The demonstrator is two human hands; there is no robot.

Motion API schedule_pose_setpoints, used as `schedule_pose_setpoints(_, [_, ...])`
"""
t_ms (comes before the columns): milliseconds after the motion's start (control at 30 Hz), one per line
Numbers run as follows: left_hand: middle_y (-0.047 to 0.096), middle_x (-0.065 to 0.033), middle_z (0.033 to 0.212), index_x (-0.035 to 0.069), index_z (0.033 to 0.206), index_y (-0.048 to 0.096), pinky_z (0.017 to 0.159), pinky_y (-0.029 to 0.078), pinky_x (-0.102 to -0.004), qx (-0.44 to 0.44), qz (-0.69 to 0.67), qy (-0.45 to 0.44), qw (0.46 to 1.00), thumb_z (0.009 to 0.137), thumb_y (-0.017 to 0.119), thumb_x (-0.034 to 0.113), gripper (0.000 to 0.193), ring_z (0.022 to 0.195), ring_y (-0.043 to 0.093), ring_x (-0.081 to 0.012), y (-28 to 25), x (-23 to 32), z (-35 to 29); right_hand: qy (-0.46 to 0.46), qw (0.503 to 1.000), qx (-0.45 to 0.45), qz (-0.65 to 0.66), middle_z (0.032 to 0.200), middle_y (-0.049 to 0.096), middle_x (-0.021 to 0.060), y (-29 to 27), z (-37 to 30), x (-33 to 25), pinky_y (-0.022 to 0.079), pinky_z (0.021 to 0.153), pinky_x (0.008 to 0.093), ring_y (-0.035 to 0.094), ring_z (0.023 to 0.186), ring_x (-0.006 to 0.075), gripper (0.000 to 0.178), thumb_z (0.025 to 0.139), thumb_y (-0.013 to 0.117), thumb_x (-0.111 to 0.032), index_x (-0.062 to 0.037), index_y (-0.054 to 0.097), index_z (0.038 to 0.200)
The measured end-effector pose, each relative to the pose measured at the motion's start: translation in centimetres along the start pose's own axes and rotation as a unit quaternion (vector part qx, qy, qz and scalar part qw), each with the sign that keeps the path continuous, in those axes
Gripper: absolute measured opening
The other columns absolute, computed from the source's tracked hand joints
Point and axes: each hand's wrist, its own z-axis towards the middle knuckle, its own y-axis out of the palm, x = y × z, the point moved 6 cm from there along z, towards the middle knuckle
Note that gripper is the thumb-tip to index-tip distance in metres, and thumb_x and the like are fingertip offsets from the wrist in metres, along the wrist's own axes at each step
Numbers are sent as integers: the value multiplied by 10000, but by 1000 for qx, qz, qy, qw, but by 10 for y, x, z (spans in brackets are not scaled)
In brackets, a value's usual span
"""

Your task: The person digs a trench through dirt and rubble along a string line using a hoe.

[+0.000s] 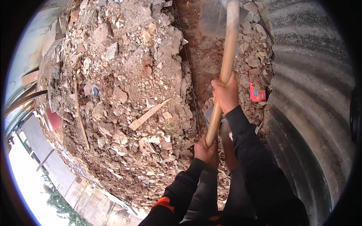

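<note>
Both my hands are closed around the wooden handle of a hoe (229, 49). My left hand (206, 152) grips the handle's near end, low in front of my legs. Farther up the shaft, my right hand (227, 93) wraps around it. The wide grey blade is at the top of the view, smeared by motion, over a trench (201, 64) of reddish-brown soil. Whether the blade touches the soil I cannot tell. A thin string (191, 81) runs along the trench's left side.
A broad heap of rubble (124, 75) rises on the left, with a wooden strip (149, 115) and a thin stick (78, 109) on it. Corrugated sheeting (305, 86) walls the right side. A red packet (257, 92) lies among stones beside it. My sandalled foot (208, 109) stands below the handle.
</note>
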Motion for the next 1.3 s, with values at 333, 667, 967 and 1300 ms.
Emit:
schedule_pose_setpoints(333, [640, -270, 732, 33, 899, 559, 643, 520, -530, -42, 104, -113, 987, 843, 717, 279, 297, 768, 646, -485, 12, -11, -119, 22, 999, 11, -33, 736, 552, 27, -40, -99, 4, 450, 430, 258, 552, 531, 87, 290, 865, 621, -6, -24, 495, 1125])
schedule_pose_setpoints(667, [679, -211, 748, 27, 980, 608, 655, 542, -472, -41, 89, -178, 979, 823, 721, 220, 273, 727, 697, -407, 4, -8, -106, 239, 970, -52, 13, 753, 508, 3, -31, -47, 108, 440, 403, 306, 505, 500, 108, 331, 862, 642, -29, -86, 458, 1131])
schedule_pose_setpoints(967, [633, -245, 708, -12, 908, 623, 593, 513, -442, -5, 21, 2, 1000, 804, 724, 194, 253, 670, 667, -417, 3, 25, -5, -90, 993, 43, -65, 770, 551, 74, -17, -22, -52, 493, 532, 302, 580, 588, 154, 259, 861, 640, -35, 21, 463, 1043])
schedule_pose_setpoints(1300, [677, -224, 792, 3, 974, 600, 681, 544, -444, -61, 55, -108, 991, 805, 733, 194, 288, 756, 693, -390, -15, 26, -80, 113, 992, 1, -53, 691, 507, 21, -17, -42, 56, 401, 345, 285, 529, 459, 118, 315, 918, 657, -73, -56, 409, 1111])
